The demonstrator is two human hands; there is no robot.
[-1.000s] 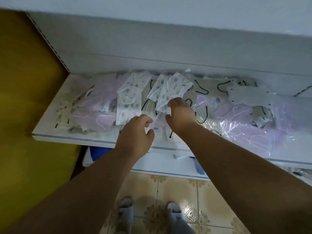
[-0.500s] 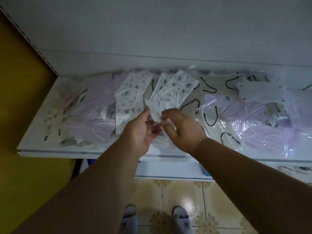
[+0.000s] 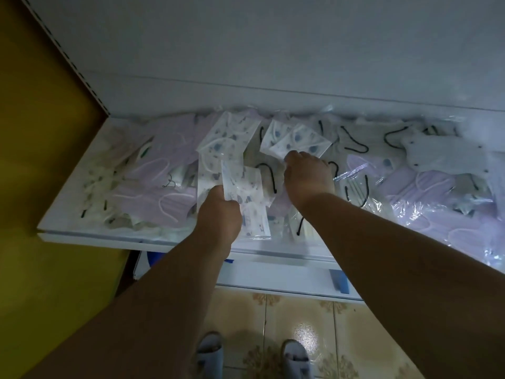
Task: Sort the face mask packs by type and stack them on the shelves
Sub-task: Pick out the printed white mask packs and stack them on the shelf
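Observation:
A white shelf carries a loose heap of face mask packs in clear wrappers. My left hand grips a white pack with blue-grey print near the shelf's front. My right hand reaches further back, its fingers on the lower edge of another printed pack; whether it grips that pack is hidden. A third printed pack lies to the left. Lilac packs pile at the left and more lilac packs at the right. Packs with black ear loops lie in between.
A yellow wall closes the left side beside a perforated upright. A lower white shelf juts out below with blue items on it. Beige patterned floor tiles and my two slippered feet are underneath. The white back panel rises behind the packs.
Both hands met over one printed pack half a second ago. Now my left hand holds that pack alone, and my right hand has moved up and back to another printed pack.

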